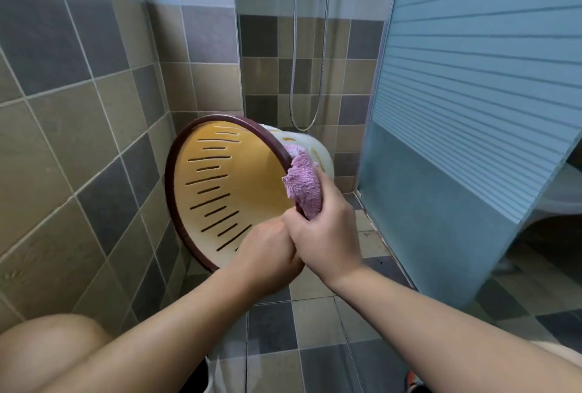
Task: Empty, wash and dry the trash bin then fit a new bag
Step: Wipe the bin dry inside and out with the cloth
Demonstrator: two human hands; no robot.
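Bin (220,191), tipped on its side with the mouth toward the camera, hangs over the tiled floor (318,323); the left hand (267,257) grips its dark rim, the right hand (327,228) holds a pink cloth (304,186) against it. Beyond, tiled walls (78,128), a shower hose (296,46), a frosted door (472,93).

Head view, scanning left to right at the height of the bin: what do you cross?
Tiled wall → trash bin → pink cloth → shower door → toilet.
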